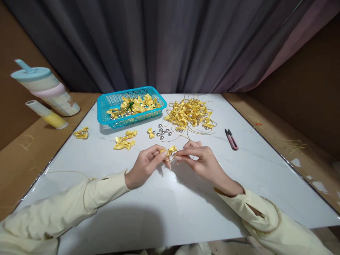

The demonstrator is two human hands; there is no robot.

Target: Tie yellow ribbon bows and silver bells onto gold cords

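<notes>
My left hand (pixel 150 163) pinches a yellow ribbon bow (pixel 172 149) above the middle of the white table. Close beside it on the right, my right hand (pixel 203 161) has thumb and fingertips pressed together on a thin gold cord at the bow. Part of that cord is hidden by the fingers. Just beyond my hands lie several silver beads (pixel 164 132) and a single yellow bow (pixel 151 133). More bows (pixel 124 141) rest in a small group to the left of them.
A turquoise basket (pixel 99 113) holds bows at the back left, beside a heap of corded bows (pixel 190 111). Thread snips (pixel 231 139) lie at right. A lidded tumbler (pixel 53 90) and a yellow thread cone (pixel 49 115) stand off the left edge. One bow cluster (pixel 81 133) sits at far left.
</notes>
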